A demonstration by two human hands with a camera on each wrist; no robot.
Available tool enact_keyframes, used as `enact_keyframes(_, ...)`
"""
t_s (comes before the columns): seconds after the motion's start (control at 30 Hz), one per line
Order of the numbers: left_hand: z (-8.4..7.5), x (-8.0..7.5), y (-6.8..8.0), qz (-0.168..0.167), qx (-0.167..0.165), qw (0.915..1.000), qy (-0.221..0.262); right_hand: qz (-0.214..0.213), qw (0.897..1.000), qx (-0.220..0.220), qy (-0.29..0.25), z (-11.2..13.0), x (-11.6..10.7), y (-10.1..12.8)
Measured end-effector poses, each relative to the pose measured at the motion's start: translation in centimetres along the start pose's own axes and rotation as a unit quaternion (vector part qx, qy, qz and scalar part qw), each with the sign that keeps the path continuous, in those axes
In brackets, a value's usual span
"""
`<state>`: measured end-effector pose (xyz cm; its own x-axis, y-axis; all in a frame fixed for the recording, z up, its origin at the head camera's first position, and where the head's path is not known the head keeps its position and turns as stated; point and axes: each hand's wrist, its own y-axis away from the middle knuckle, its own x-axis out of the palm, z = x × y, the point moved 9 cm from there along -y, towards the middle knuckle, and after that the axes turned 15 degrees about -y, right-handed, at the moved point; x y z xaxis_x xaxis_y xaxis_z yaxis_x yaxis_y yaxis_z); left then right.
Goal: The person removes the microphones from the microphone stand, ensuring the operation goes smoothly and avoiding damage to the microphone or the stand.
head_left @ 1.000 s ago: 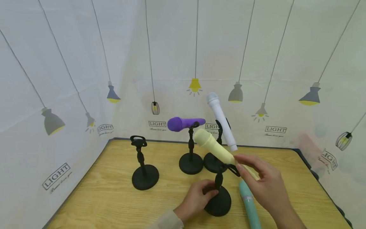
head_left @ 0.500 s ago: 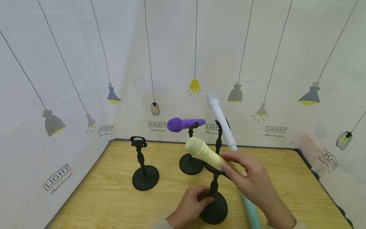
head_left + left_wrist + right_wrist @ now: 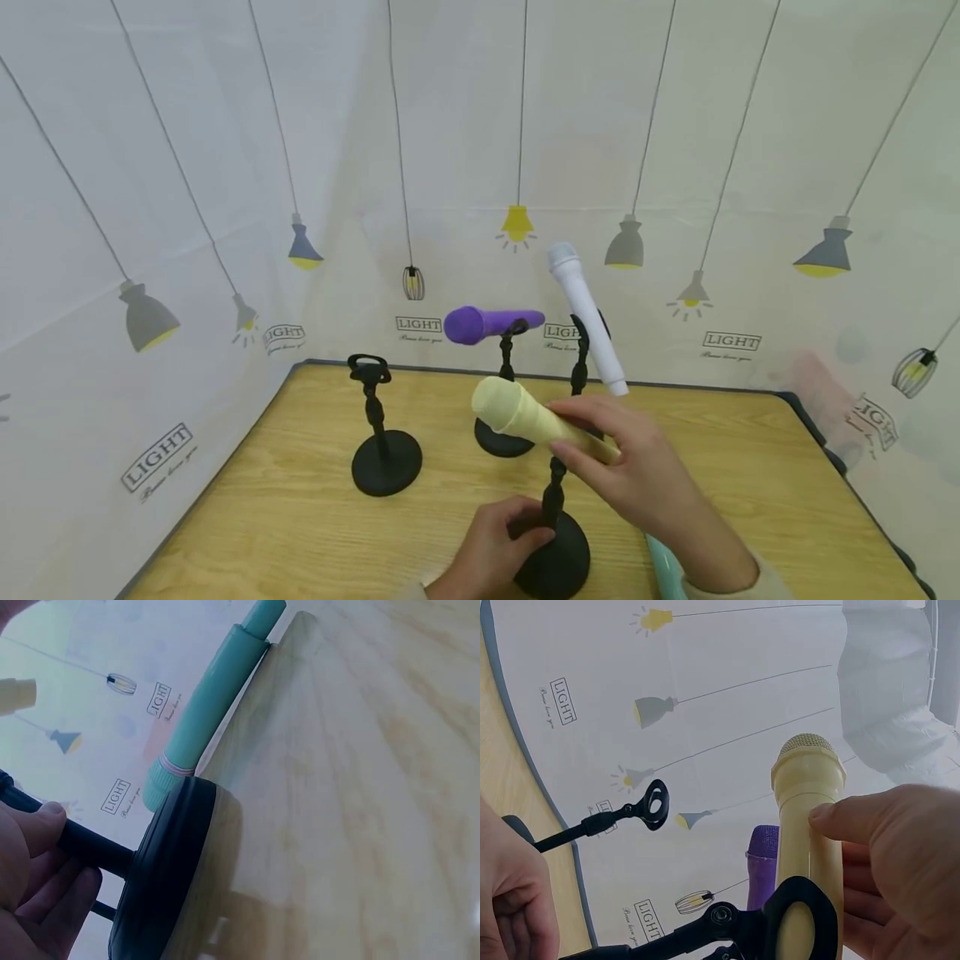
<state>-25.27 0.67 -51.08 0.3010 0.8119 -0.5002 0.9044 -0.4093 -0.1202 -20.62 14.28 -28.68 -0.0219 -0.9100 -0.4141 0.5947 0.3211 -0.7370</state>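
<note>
The right hand (image 3: 637,475) grips the handle of a pale yellow plastic toy microphone (image 3: 525,412), fingers and thumb curled round it. The microphone lies nearly level, its head pointing left, its handle seated in the ring clip of the nearest black metal desk stand (image 3: 553,550). The right wrist view shows the handle passing through that clip (image 3: 799,922), the thumb pressed on the barrel.

The left hand (image 3: 491,550) is wrapped round the stem of this stand just above its round base; the left wrist view confirms fingers and thumb closed on the black rod (image 3: 82,844).

A teal plastic toy microphone (image 3: 206,705) lies flat on the wooden table (image 3: 300,517), just right of the stand's base and touching or nearly touching it.

Behind the held stand, a purple microphone (image 3: 491,322) sits level on a second stand and a white microphone (image 3: 585,312) stands steeply tilted on a third. To the left of the held stand, an empty black stand (image 3: 382,450) stands well apart.
</note>
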Motion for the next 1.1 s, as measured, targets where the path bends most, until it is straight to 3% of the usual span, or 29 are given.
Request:
enact_keyframes(0.37,0.3,-0.2,0.7,-0.026,-0.014,0.9996,0.0,0.031,0.999,0.014,0.0,0.0,1.2,-0.1)
enact_keyframes(0.7,-0.3,-0.1,0.2,0.004,0.018,0.9996,0.02,0.033,0.999,0.028,0.008,-0.2,1.5,-0.2)
enact_keyframes(1.1,-0.3,0.4,-0.2,0.01,-0.003,0.9987,0.05,0.027,0.999,0.018,0.005,0.2,1.7,-0.2)
